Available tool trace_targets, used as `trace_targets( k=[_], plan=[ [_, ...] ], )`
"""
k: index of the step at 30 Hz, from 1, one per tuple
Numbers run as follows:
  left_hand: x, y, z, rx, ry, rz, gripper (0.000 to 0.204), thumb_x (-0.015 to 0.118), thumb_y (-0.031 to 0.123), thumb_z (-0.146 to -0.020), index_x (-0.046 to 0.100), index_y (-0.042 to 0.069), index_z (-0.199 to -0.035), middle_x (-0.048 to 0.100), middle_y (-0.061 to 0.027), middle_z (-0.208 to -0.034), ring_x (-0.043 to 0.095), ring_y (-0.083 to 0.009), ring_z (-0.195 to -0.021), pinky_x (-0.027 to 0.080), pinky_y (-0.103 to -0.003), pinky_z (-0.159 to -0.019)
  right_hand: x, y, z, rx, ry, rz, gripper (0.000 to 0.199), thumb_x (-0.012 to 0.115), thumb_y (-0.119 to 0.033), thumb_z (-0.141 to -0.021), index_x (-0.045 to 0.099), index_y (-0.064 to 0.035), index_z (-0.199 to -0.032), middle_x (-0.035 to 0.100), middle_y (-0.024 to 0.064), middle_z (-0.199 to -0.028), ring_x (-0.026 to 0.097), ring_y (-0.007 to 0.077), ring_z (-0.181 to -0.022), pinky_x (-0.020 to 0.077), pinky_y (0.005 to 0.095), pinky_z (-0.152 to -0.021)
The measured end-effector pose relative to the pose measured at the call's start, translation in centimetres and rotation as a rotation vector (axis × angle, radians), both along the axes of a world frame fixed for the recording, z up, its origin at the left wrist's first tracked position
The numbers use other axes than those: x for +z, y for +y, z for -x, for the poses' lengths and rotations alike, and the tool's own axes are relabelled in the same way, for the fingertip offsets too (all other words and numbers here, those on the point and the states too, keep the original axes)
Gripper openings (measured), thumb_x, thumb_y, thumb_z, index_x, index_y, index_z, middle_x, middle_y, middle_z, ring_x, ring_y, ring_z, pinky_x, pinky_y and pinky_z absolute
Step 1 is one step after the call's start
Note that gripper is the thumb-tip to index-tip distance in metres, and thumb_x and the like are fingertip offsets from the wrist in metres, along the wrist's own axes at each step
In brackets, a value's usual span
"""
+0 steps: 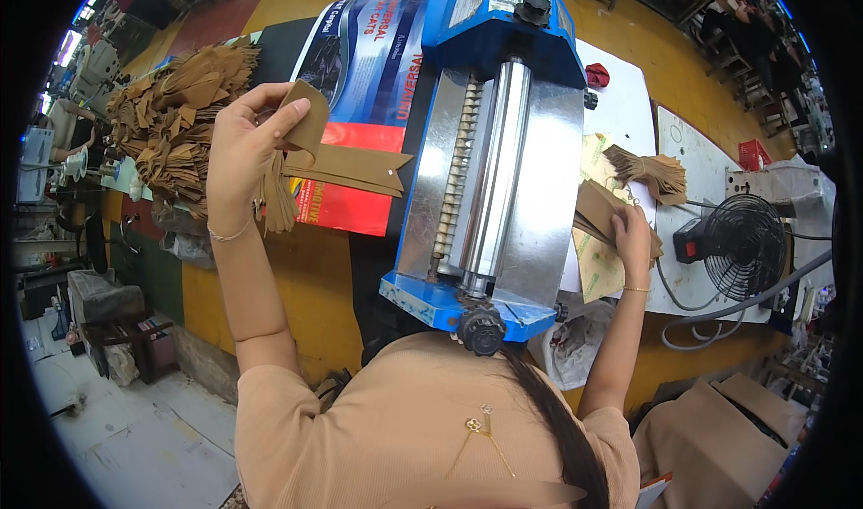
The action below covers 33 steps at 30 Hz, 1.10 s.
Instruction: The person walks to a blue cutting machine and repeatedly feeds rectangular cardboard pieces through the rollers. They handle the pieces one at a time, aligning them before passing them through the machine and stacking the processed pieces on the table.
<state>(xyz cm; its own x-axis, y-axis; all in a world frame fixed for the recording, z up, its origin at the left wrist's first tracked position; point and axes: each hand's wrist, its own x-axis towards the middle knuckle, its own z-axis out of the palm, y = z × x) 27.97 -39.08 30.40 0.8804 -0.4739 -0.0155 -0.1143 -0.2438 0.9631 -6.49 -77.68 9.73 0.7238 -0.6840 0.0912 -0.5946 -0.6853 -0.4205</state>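
Head cam: I see the left hand (241,154) raised over the bench, fingers clamped on a bunch of tan leather strips (337,163) that stick out toward the blue roller machine (490,163). Right hand (632,239) is pressed flat, fingers spread, on a brown piece (595,205) just right of the machine; grip unclear. Heap of cut tan pieces (175,114) sits far left, black fan (742,244) far right.

blue roller machine (490,163) | black fan (744,245) | red item (597,74), possibly cloth | printed banner (369,69)
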Motion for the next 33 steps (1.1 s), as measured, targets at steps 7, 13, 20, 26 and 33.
trace_targets(
  k=[7,13,20,26,33],
  plan=[
    [-9.0,5.5,-4.5,0.181,0.114,0.203,0.024,0.069,0.014,-0.089,0.065,-0.002,-0.107,0.066,-0.0026,-0.093,0.064,-0.0093,-0.076,0.055,-0.024,-0.064,1.7,0.6,-0.1,0.002,-0.097,-0.04,0.014,0.06,-0.009,-0.089,0.063,-0.0006,-0.1,0.066,0.0168,-0.094,0.063,0.0362,-0.086,0.0486,0.0402,-0.077],
    [-19.5,9.7,-8.0,0.387,0.081,-0.397,0.03,0.066,0.013,-0.086,0.067,0.001,-0.113,0.07,-0.0122,-0.099,0.067,-0.0194,-0.081,0.057,-0.029,-0.067,9.4,2.2,-0.5,0.105,-0.235,-0.138,0.014,0.06,-0.004,-0.09,0.065,0.0005,-0.103,0.065,0.0131,-0.088,0.062,0.0225,-0.077,0.0481,0.0306,-0.072],
    [-16.5,4.2,-5.2,0.273,-0.64,-0.561,0.037,0.068,0.02,-0.084,0.066,0.001,-0.115,0.062,-0.0185,-0.108,0.06,-0.0315,-0.1,0.049,-0.038,-0.085,15.1,4.1,-1.3,0.231,-0.291,-0.64,0.017,0.062,-0.005,-0.088,0.066,0.0022,-0.103,0.066,0.0052,-0.084,0.06,0.0106,-0.077,0.0479,0.024,-0.07],
    [-13.5,-3.2,2.1,-0.298,0.257,-0.084,0.034,0.066,0.019,-0.091,0.063,-0.003,-0.116,0.066,-0.0078,-0.095,0.063,-0.0106,-0.076,0.052,-0.025,-0.066,11.3,3.8,-5.3,0.273,-0.061,-0.629,0.018,0.068,-0.014,-0.085,0.07,0.0008,-0.095,0.07,0.0054,-0.082,0.06,0.0088,-0.07,0.0492,0.0248,-0.067],
    [-12.5,-6.9,5.2,-0.518,0.573,-0.049,0.035,0.061,0.022,-0.095,0.061,-0.007,-0.115,0.066,-0.0111,-0.094,0.066,-0.0133,-0.078,0.055,-0.022,-0.063,11.5,5.2,-8.8,0.367,0.016,-0.619,0.019,0.068,-0.016,-0.084,0.072,-0.0011,-0.094,0.07,0.0073,-0.08,0.061,0.0109,-0.07,0.0497,0.0262,-0.068]
  ],
)
